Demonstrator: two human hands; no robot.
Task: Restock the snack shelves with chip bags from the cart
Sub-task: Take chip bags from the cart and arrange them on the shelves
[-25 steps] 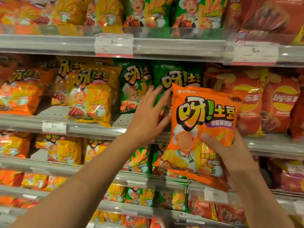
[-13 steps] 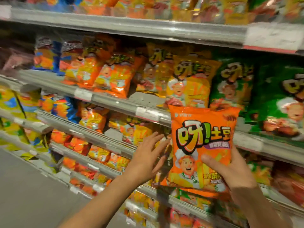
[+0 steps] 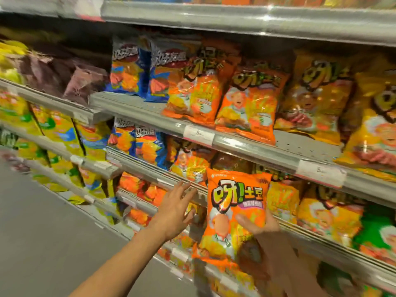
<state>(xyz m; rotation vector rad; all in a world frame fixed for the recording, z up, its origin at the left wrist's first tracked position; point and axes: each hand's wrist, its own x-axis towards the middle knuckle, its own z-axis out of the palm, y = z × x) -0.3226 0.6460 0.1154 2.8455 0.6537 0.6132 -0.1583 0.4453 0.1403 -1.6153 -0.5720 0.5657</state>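
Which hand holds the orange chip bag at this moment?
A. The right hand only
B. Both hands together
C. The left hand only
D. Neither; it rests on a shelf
A: the right hand has the orange chip bag in its grip, while the left hand reaches open toward the shelves, apart from the bag.

Held bag [image 3: 236,213] before shelves [image 3: 246,144], right of left hand [image 3: 174,213]; right hand [image 3: 262,230] under it.

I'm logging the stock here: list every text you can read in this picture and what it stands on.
"呀!土豆": held orange chip bag, gripped by the right hand.
"5": white price tag on the shelf rail; the rest is blurred.
"5": second price tag; the rest is blurred.
Shelved bags' print: too blurred to read.
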